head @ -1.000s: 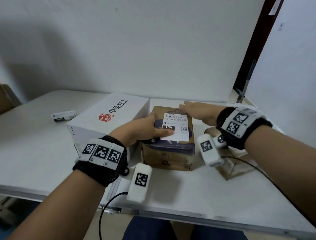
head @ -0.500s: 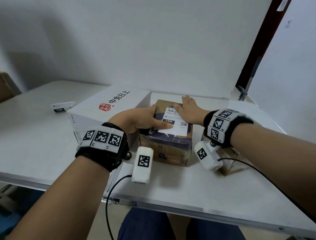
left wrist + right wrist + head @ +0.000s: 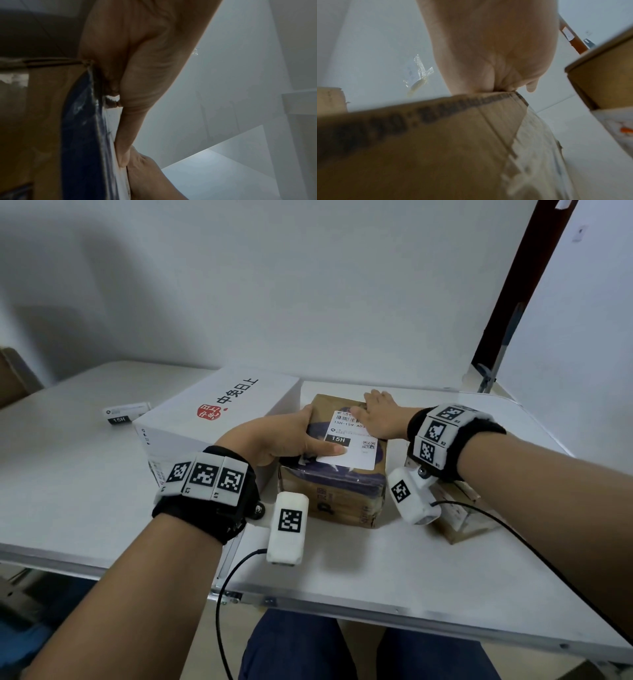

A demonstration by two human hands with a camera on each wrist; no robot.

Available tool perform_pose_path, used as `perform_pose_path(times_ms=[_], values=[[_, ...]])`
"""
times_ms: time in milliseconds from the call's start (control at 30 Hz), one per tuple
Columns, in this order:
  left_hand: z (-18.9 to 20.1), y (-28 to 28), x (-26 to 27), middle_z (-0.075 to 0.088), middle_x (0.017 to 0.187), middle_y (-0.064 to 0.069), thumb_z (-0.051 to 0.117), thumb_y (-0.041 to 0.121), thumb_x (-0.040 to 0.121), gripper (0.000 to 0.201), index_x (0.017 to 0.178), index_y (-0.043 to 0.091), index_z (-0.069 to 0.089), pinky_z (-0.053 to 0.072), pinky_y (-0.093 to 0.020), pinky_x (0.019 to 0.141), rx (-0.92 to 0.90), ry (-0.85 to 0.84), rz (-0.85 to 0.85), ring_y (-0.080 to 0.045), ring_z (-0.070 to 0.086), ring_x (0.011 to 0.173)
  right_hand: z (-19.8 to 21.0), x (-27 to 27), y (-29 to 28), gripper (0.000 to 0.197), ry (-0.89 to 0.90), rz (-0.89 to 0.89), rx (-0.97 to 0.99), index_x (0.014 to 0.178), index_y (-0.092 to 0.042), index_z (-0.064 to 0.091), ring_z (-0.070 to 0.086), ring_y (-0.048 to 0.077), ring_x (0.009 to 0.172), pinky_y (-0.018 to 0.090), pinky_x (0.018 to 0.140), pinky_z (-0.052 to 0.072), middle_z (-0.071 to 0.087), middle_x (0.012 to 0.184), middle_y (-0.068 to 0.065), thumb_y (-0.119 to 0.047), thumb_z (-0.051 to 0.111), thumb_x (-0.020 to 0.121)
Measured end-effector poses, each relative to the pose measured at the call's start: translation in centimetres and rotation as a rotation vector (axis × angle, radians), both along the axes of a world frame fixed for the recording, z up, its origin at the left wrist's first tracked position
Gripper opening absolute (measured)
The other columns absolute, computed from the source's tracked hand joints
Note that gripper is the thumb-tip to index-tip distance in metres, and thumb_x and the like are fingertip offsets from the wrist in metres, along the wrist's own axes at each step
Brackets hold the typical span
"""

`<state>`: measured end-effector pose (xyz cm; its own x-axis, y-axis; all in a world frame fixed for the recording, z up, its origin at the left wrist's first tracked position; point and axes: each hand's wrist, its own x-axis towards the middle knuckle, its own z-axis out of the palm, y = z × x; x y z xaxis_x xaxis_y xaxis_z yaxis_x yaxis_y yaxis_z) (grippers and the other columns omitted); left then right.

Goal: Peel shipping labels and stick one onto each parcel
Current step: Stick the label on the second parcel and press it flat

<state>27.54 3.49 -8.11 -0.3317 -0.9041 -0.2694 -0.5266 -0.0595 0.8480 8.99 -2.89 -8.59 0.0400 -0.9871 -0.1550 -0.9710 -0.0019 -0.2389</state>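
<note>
A brown taped parcel (image 3: 334, 491) stands at the table's middle with a white shipping label (image 3: 356, 451) on its top. My left hand (image 3: 301, 433) grips the parcel's left top edge, and its thumb (image 3: 126, 135) presses the label's near left corner. My right hand (image 3: 376, 414) lies flat with straight fingers on the far right part of the label. In the right wrist view the palm (image 3: 488, 47) rests on the parcel's (image 3: 419, 148) top edge. The label's upper right part is hidden under that hand.
A large white box (image 3: 219, 416) with red and black print stands against the parcel's left side. A small white label piece (image 3: 125, 414) lies far left on the table (image 3: 376, 570). Another small brown box (image 3: 459, 511) sits right of the parcel, under my right wrist.
My right hand came from beyond the parcel's far edge down onto the label and now lies flat on it. The left hand kept its hold with the thumb on the label.
</note>
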Motion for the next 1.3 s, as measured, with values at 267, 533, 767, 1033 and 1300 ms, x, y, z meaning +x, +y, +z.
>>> perform_pose_path(times_ms=[267, 533, 767, 1033, 1300], values=[[0.5, 0.5, 0.0, 0.067, 0.114, -0.004, 0.081, 0.033, 0.074, 0.080, 0.139, 0.024, 0.035, 0.060, -0.031, 0.077, 0.022, -0.019, 0.022, -0.023, 0.067, 0.103, 0.5, -0.4, 0.3, 0.046, 0.099, 0.043, 0.019, 0.148, -0.001, 0.021, 0.008, 0.041, 0.145, 0.048, 0.119, 0.011, 0.014, 0.154, 0.027, -0.019, 0.018, 0.106], [0.8, 0.8, -0.3, 0.065, 0.115, -0.002, 0.079, 0.032, 0.077, 0.086, 0.145, 0.026, 0.026, 0.056, -0.033, 0.086, 0.028, -0.049, 0.029, -0.020, 0.065, 0.104, 0.7, -2.9, 0.5, 0.065, 0.043, 0.032, 0.060, 0.150, -0.001, 0.017, 0.020, 0.030, 0.146, 0.046, 0.118, 0.019, 0.018, 0.159, 0.015, -0.045, 0.019, 0.103], [1.1, 1.0, -0.1, 0.059, 0.120, -0.001, 0.078, 0.029, 0.078, 0.100, 0.152, 0.027, 0.012, 0.054, -0.039, 0.092, 0.060, -0.048, 0.030, -0.020, 0.062, 0.104, 2.1, -3.3, 1.4, 0.055, 0.018, -0.019, 0.064, 0.144, 0.003, 0.030, 0.033, 0.036, 0.138, 0.042, 0.112, 0.028, 0.033, 0.150, 0.022, -0.033, 0.025, 0.104], [1.6, 1.2, -0.2, 0.050, 0.134, -0.014, 0.080, 0.027, 0.077, 0.103, 0.150, 0.039, 0.009, 0.044, -0.056, 0.100, 0.139, -0.063, -0.093, -0.027, 0.053, 0.109, 1.5, 0.2, 3.8, 0.078, 0.097, 0.216, 0.040, 0.154, -0.007, -0.001, -0.003, 0.023, 0.151, 0.047, 0.121, 0.007, -0.005, 0.163, 0.008, -0.055, 0.024, 0.098], [1.4, 1.1, -0.2, 0.051, 0.116, 0.014, 0.076, 0.026, 0.080, 0.104, 0.153, 0.032, 0.002, 0.049, -0.044, 0.100, 0.128, -0.088, -0.099, -0.023, 0.056, 0.119, 0.4, 0.0, 3.2, 0.073, 0.152, 0.190, 0.009, 0.154, -0.011, -0.002, -0.007, 0.019, 0.151, 0.048, 0.121, 0.002, -0.008, 0.163, 0.004, -0.054, 0.020, 0.099]])
